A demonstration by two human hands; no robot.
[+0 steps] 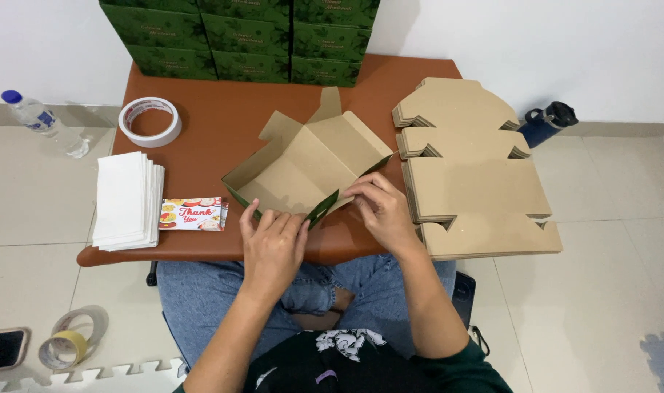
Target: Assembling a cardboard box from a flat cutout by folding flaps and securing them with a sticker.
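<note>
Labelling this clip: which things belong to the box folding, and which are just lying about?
In use: left hand and right hand on the half-folded cardboard box; stack of flat box blanks; finished green boxes.

Lying about: tape roll, white paper stack, printed cards, water bottle, blue flask, floor tape rolls, phone.

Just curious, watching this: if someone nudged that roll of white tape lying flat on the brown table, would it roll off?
Probably not: the tape roll lies flat on its side on the table, so a nudge would likely slide it, not roll it. Its hollow ring shape suggests it is fairly light. Stood on edge, it could well roll.
</note>
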